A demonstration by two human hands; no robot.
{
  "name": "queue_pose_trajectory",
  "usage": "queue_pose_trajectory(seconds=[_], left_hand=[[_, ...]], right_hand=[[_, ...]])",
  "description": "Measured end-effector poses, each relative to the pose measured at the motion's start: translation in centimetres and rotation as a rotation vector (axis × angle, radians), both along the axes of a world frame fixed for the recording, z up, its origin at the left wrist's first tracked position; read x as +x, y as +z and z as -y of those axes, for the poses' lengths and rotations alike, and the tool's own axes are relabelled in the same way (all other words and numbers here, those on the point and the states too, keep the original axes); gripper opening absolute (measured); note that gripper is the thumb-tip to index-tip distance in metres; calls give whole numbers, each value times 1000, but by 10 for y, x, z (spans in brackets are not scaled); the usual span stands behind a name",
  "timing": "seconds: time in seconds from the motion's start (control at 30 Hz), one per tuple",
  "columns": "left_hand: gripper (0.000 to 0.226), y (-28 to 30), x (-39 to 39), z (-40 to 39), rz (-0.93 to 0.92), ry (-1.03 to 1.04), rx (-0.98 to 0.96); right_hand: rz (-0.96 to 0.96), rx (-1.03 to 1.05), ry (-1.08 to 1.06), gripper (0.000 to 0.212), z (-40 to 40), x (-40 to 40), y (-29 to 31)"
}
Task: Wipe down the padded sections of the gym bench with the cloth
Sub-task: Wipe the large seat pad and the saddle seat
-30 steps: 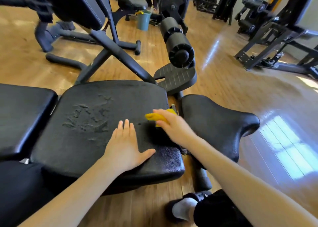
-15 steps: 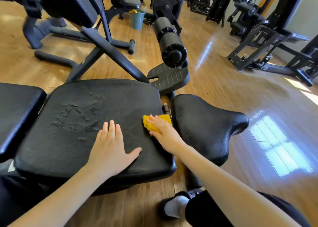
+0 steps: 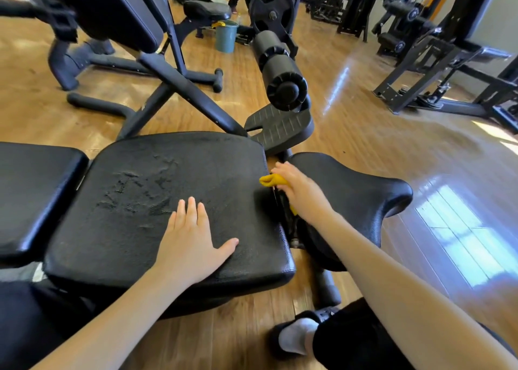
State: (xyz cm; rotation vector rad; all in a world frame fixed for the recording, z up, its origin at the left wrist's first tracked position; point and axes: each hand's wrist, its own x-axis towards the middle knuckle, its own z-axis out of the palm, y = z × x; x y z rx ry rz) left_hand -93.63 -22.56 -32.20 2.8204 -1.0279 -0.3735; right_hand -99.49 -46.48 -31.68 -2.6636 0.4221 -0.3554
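Observation:
The black gym bench has a wide middle pad (image 3: 145, 201) with worn, cracked patches, a second pad (image 3: 30, 196) at the left and a narrower seat pad (image 3: 353, 193) at the right. My left hand (image 3: 190, 240) lies flat and open on the middle pad near its front edge. My right hand (image 3: 300, 190) grips a yellow cloth (image 3: 270, 179) over the gap between the middle pad and the seat pad. Part of the cloth is hidden under the hand.
A foam roller (image 3: 277, 69) and a ribbed foot plate (image 3: 280, 126) rise just behind the bench. A teal bucket (image 3: 225, 36) stands on the wooden floor further back. Other black machines (image 3: 448, 61) fill the back right. My shoe and sock (image 3: 294, 336) are below.
My right hand has slid the cloth off the middle pad's right side into the gap by the seat pad. My left hand has stayed flat on the pad.

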Motion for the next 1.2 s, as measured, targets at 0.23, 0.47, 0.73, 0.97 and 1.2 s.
queue_pose_trajectory(seconds=[0.23,0.47,0.73,0.97,1.2], left_hand=[[98,11,15,-4,66,11,15],[97,3,17,-4,39,18,27],[86,-1,15,13,19,-95,-27],[79,-11,-1,23,-20,-155,-78],[78,20,-19,21,78,-146,-177]], right_hand=[[-192,-173,23,39,27,-17,0],[-277,-125,115,37,9,-55,-11],[-114,-108,-92,35,41,-105,-24],[29,32,-499,33,25,-115,-23],[243,18,-606,33,-10,-122,-12]])
